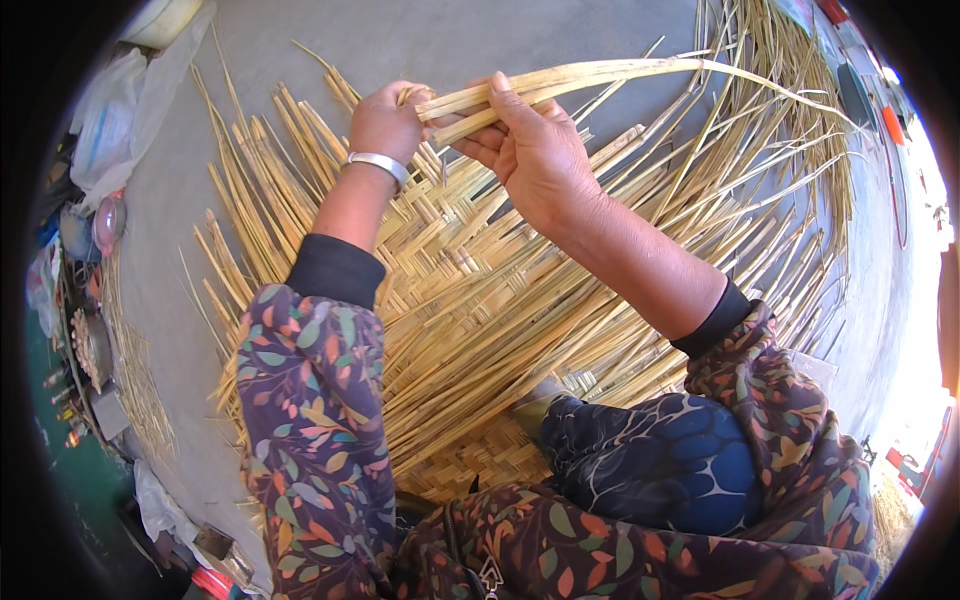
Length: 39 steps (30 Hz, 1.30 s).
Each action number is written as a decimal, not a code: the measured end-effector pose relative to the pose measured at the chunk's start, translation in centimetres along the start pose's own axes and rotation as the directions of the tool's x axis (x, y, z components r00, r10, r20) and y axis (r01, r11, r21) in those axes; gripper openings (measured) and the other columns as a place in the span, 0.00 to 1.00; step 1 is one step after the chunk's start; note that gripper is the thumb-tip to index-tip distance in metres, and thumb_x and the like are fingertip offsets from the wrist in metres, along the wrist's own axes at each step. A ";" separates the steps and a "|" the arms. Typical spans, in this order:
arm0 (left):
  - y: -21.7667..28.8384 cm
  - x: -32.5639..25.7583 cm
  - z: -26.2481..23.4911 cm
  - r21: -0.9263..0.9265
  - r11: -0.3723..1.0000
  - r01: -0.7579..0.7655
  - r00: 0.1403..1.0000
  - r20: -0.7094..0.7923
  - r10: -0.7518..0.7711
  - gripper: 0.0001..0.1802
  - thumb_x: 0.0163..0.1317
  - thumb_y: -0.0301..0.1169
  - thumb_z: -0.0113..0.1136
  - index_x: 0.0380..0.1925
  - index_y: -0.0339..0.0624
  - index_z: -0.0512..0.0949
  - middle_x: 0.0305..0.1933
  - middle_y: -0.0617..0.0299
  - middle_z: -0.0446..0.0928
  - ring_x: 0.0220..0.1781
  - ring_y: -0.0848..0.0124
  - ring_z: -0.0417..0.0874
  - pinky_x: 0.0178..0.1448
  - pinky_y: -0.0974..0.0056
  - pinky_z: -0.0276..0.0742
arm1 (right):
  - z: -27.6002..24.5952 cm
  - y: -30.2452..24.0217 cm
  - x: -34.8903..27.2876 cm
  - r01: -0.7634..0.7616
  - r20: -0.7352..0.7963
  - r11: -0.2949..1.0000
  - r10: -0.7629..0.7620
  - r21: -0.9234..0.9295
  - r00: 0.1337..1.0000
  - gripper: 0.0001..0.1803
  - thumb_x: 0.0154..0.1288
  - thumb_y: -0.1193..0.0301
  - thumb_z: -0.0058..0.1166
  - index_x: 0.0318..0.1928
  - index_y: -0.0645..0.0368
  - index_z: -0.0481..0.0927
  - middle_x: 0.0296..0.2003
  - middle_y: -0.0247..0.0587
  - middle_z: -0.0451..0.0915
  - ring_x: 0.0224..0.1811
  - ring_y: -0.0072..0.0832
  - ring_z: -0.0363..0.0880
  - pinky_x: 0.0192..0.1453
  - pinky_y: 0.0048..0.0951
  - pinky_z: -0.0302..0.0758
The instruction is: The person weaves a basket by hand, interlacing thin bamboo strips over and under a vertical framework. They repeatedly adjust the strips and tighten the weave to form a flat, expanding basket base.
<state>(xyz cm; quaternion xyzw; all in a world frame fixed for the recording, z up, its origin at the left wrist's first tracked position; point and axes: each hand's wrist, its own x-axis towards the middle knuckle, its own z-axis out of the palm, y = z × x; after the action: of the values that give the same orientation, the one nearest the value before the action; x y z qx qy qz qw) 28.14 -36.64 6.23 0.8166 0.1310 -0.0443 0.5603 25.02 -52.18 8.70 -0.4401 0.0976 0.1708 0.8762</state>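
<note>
Both hands are raised over the far side of a half-woven straw-coloured mat. My left hand, with a bracelet at the wrist, is closed around the near ends of a few flat split-reed strips. My right hand pinches the same strips between thumb and fingers, a little to the right. From there the strips run on to the right and bend down at their thin tips. Below the hands, the mat shows a diagonal weave, with many loose strip ends fanning out on its left and right.
A thick heap of long thin reeds lies at the far right on the grey floor. Along the left stand clear plastic bags and assorted household things. My knee in patterned blue trousers rests over the mat's near edge.
</note>
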 end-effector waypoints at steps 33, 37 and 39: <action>-10.2 -4.2 -11.9 0.451 0.849 0.276 0.961 -0.116 -0.251 0.17 0.53 0.42 0.63 0.30 0.37 0.82 0.21 0.50 0.77 0.23 0.58 0.77 0.33 0.59 0.72 | 6.3 11.8 11.6 0.403 0.288 -0.160 0.473 -0.901 0.833 0.18 0.56 0.61 0.53 0.39 0.65 0.78 0.32 0.52 0.80 0.38 0.42 0.80 0.44 0.38 0.74; -9.9 -4.2 -11.9 0.357 0.883 0.303 0.953 -0.123 -0.278 0.18 0.53 0.42 0.63 0.29 0.35 0.81 0.19 0.52 0.77 0.21 0.62 0.77 0.32 0.61 0.72 | 7.5 11.3 12.0 0.208 0.132 -0.071 0.568 -0.976 0.812 0.21 0.51 0.61 0.60 0.38 0.67 0.78 0.32 0.49 0.81 0.36 0.36 0.82 0.35 0.31 0.80; -9.9 -4.2 -11.8 0.313 0.897 0.311 0.950 -0.129 -0.285 0.18 0.52 0.42 0.63 0.29 0.35 0.81 0.20 0.53 0.78 0.21 0.64 0.78 0.32 0.61 0.72 | 7.5 11.2 12.1 0.101 0.073 -0.012 0.596 -0.995 0.799 0.21 0.50 0.62 0.62 0.39 0.67 0.78 0.34 0.47 0.81 0.36 0.32 0.82 0.32 0.28 0.81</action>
<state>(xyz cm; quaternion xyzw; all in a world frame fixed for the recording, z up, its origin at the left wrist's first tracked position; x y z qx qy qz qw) 20.62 -23.10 2.57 0.8701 0.2675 -0.1181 0.3967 32.00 -37.35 0.96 -0.8274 -0.1926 0.4563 0.2647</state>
